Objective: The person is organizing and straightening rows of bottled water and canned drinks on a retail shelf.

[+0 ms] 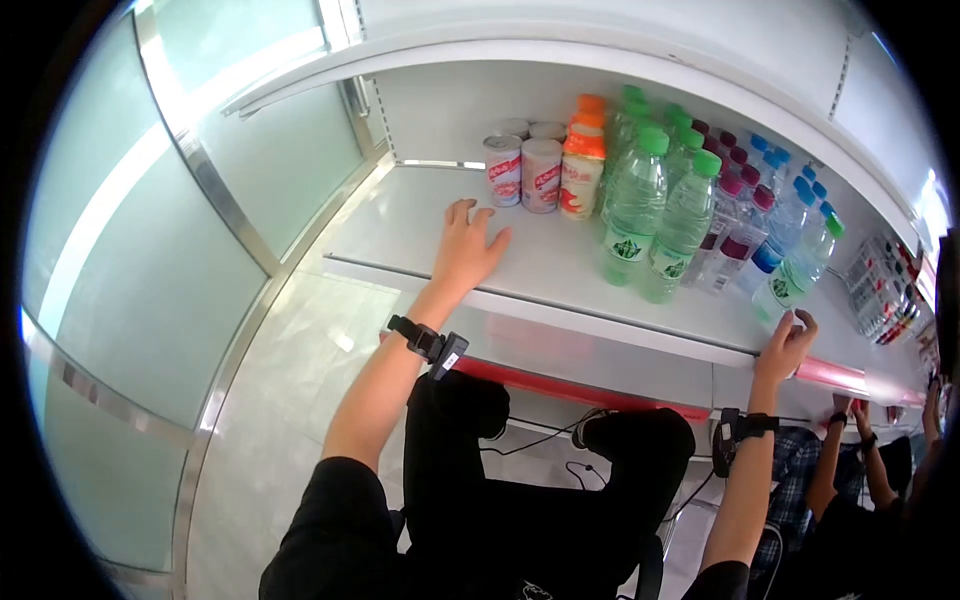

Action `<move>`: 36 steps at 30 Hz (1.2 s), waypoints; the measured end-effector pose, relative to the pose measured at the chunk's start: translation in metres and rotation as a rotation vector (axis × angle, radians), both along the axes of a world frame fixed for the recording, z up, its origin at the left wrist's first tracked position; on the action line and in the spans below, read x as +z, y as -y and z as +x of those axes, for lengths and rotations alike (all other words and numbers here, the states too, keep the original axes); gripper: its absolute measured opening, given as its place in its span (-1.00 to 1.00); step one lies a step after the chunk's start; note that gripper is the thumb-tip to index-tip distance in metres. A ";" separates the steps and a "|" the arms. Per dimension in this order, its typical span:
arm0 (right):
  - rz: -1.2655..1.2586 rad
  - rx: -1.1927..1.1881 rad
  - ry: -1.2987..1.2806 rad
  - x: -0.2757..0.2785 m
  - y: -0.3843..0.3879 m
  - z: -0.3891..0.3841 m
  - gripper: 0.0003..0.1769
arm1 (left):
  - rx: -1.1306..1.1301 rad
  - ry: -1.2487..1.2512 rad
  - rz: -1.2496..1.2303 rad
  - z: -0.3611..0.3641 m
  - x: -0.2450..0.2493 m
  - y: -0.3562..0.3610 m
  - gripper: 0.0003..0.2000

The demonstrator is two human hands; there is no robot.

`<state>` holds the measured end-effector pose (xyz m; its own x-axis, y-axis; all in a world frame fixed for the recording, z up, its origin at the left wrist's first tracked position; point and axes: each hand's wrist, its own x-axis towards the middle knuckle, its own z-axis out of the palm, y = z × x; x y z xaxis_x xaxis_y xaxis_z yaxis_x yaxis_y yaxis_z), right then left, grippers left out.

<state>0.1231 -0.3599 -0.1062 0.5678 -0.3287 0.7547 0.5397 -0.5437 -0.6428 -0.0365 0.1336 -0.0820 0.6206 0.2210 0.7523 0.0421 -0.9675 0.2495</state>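
My left hand is open, fingers spread, over the bare left part of the white shelf. Closest to it are several pink-and-white drink cans, with an orange-capped bottle standing beside them. At the shelf's front edge my right hand is loosely bent, its fingers apart and nothing between them. Just above those fingertips a green-capped clear bottle stands near the edge, apart from the other green-capped bottles. Between these groups are bottles with dark red caps and blue caps.
Frosted glass panels run along the left side. Under the shelf is a lower shelf with a red front strip. Packed bottles stand farther right, and another person's hands are at the right edge. Cables hang below.
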 end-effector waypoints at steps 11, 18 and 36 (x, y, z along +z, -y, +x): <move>0.318 0.061 0.019 -0.004 0.007 0.000 -0.63 | -0.031 0.056 -0.075 -0.002 -0.002 0.000 -0.69; 0.138 0.366 0.093 -0.017 -0.070 -0.092 -0.77 | -0.028 0.051 -0.110 -0.002 -0.001 -0.001 -0.74; -1.304 1.052 -0.864 -0.165 -0.191 -0.175 -0.42 | 0.032 0.252 -0.111 -0.005 0.004 -0.001 -0.89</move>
<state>-0.0520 -0.1690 -0.2716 0.4387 0.8260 -0.3538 0.7304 -0.5572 -0.3951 -0.0418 0.1350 -0.0783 0.4082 0.3270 0.8523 -0.0052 -0.9328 0.3604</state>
